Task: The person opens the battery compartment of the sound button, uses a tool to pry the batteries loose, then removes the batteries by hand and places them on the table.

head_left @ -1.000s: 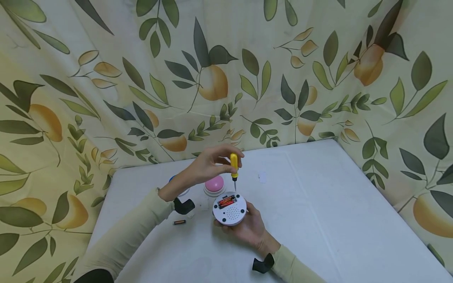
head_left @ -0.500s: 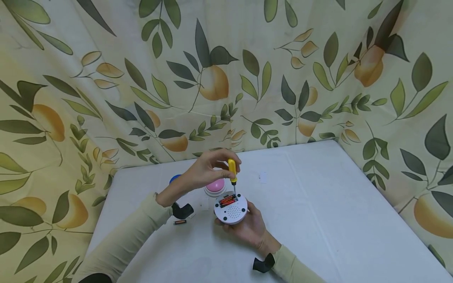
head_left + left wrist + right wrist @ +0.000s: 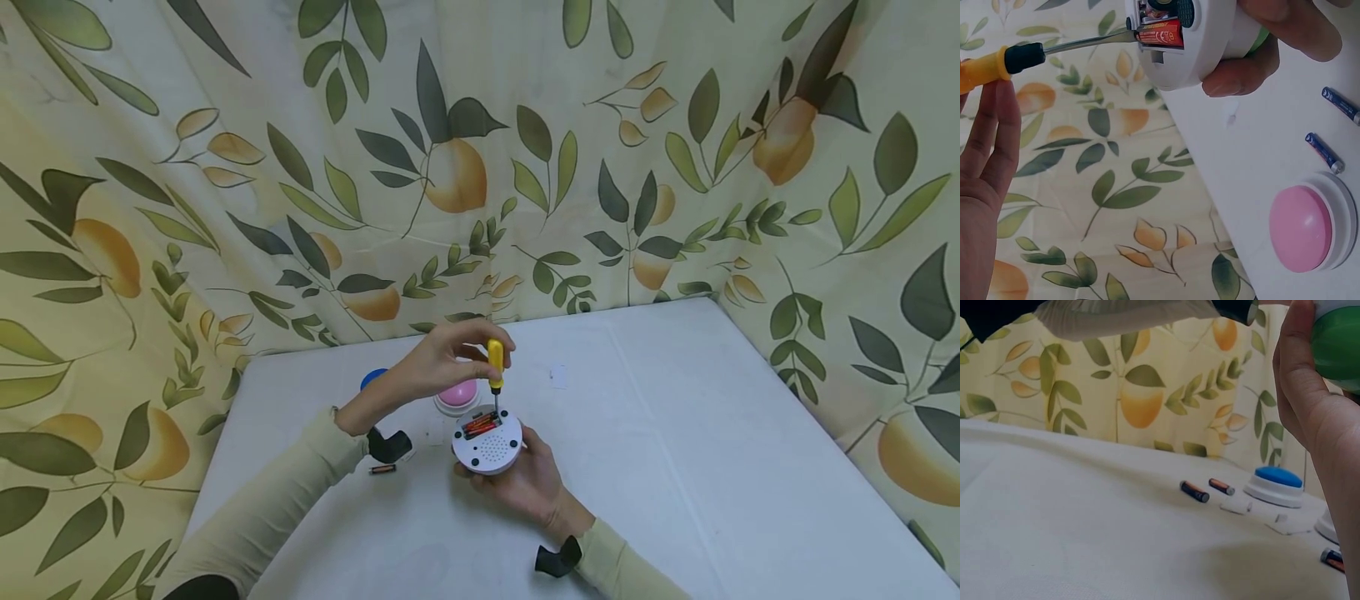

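My left hand [image 3: 442, 358] pinches the yellow handle of a screwdriver [image 3: 496, 360], which points downward in the head view. Its metal tip meets the edge of the battery compartment in a round push button [image 3: 495, 455]. The button is turned over, so its white underside with black feet faces up; its green dome [image 3: 1341, 347] shows in the right wrist view. Red batteries [image 3: 1161, 33] sit in the uncovered compartment. From below and the right side, my right hand [image 3: 528, 487] grips the button above the table.
On the white table [image 3: 637, 467] stand a pink button [image 3: 458, 392] and a blue button [image 3: 1279, 476]. Several loose batteries lie about, one of them [image 3: 383, 469] near my left wrist. Small white pieces [image 3: 1235, 505] and a flat scrap [image 3: 558, 377] lie there too.
My left hand has lowered the screwdriver slightly, bringing its tip from the button's far rim to the compartment edge. My right hand and the button have barely moved.
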`<state>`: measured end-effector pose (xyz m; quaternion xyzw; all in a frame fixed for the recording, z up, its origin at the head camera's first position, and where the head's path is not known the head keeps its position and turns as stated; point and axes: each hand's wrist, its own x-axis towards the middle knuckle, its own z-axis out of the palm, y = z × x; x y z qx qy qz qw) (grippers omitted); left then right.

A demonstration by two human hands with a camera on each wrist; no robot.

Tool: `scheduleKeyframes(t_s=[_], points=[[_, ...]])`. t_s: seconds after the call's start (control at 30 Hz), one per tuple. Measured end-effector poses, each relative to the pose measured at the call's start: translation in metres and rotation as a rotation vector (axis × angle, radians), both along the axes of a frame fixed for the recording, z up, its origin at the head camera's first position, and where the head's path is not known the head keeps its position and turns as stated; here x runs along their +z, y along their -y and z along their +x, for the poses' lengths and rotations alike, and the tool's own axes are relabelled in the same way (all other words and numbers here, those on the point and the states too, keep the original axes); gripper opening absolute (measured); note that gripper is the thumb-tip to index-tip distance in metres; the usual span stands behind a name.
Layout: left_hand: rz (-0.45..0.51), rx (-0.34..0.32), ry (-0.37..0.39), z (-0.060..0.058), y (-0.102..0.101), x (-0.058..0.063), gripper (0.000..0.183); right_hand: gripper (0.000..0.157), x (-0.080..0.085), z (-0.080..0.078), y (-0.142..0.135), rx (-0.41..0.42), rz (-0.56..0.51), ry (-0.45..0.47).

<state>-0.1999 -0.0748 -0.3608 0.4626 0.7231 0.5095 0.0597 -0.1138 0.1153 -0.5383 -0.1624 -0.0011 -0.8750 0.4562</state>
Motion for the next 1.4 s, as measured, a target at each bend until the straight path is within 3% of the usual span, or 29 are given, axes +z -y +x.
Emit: scheduleKeyframes(t_s=[0.53,0.77,1.0,1.27,1.4], points=[[-0.109,0.019,0.145,-0.014,-0.019,-0.002,0.035,0.058,0.003,-0.003,-0.001,0.016,0.044,0.024],[-0.144,-0.031,0.125,-0.020,-0.029,-0.001,0.036,0.056,0.004,-0.003,-0.001,0.024,0.060,-0.008],[-0.163,-0.083,0.181,-0.027,-0.035,-0.002,0.035,0.050,0.007,-0.002,-0.002,-0.011,0.127,-0.015],[-0.270,-0.114,0.267,-0.035,-0.043,-0.006,0.033,0.055,0.003,0.000,0.002,-0.012,0.180,-0.014],[-0.326,-0.127,0.294,-0.039,-0.048,-0.007,0.033,0.046,0.001,0.001,0.003,-0.003,0.194,0.011]])
